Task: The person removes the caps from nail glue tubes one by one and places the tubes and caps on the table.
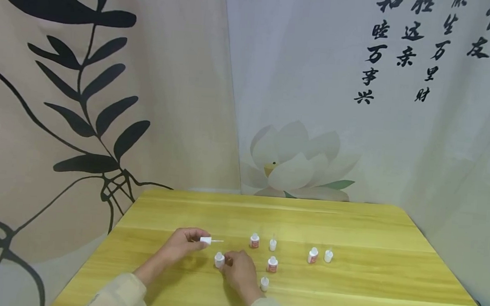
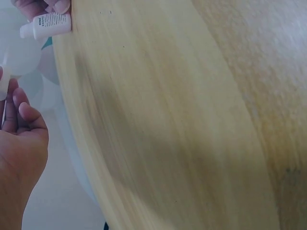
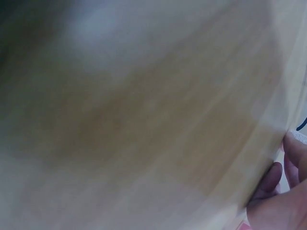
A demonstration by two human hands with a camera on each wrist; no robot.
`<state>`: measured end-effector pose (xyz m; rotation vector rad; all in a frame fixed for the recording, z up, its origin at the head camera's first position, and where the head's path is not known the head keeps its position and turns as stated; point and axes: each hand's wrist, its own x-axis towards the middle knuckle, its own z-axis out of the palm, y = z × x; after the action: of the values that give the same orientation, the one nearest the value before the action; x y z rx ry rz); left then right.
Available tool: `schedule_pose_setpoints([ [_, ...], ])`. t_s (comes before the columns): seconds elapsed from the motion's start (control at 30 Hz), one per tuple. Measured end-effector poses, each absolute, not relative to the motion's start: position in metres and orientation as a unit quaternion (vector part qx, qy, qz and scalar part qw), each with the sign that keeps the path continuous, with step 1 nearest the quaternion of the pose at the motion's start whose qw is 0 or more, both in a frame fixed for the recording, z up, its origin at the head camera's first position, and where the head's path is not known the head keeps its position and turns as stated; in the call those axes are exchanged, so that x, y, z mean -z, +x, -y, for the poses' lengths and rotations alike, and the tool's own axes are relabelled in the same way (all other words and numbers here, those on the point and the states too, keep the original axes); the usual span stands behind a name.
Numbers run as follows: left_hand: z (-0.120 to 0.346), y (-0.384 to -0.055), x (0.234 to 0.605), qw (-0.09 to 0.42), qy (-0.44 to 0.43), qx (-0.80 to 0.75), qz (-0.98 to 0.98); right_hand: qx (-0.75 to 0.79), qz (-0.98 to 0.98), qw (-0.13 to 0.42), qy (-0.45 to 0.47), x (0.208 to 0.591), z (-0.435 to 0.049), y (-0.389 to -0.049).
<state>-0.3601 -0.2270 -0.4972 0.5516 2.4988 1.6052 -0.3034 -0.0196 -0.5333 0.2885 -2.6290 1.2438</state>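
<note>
Between the fingertips of my left hand (image 1: 186,242) is a white cap (image 1: 205,240), tilted on its side, with a thin pale applicator stem pointing right. My right hand (image 1: 241,272) pinches a small white bottle (image 1: 219,260), which stands upright on the table without a cap. Printed text shows on this bottle (image 2: 52,25) in the left wrist view, with right-hand fingers against its side. The held cap (image 2: 4,84) is partly cut off there. In the right wrist view, the right thumb and fingers (image 3: 295,158) appear at the edge, and most of the bottle is out of frame.
Right of my hands stand small bottles with reddish labels: one at the back (image 1: 254,241), a nearer bottle (image 1: 272,264) and one farther right (image 1: 312,256). Beside them are white caps: a back cap (image 1: 272,245) with its stem upward, a front cap (image 1: 264,284) and a right cap (image 1: 328,256).
</note>
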Motion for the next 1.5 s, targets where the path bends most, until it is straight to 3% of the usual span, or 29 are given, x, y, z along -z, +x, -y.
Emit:
schedule_pose_setpoints([
  [0.33, 0.2240, -0.3617, 0.4952, 0.054, 0.180, -0.532, -0.825, -0.438, 0.891, 0.085, 0.081, 0.5312, 0.0200, -0.3045],
  [1.5, 0.2224, -0.3592, 0.4966, 0.054, 0.178, -0.535, -0.824, -0.431, 0.894, 0.091, 0.078, 0.5334, 0.0215, -0.3012],
])
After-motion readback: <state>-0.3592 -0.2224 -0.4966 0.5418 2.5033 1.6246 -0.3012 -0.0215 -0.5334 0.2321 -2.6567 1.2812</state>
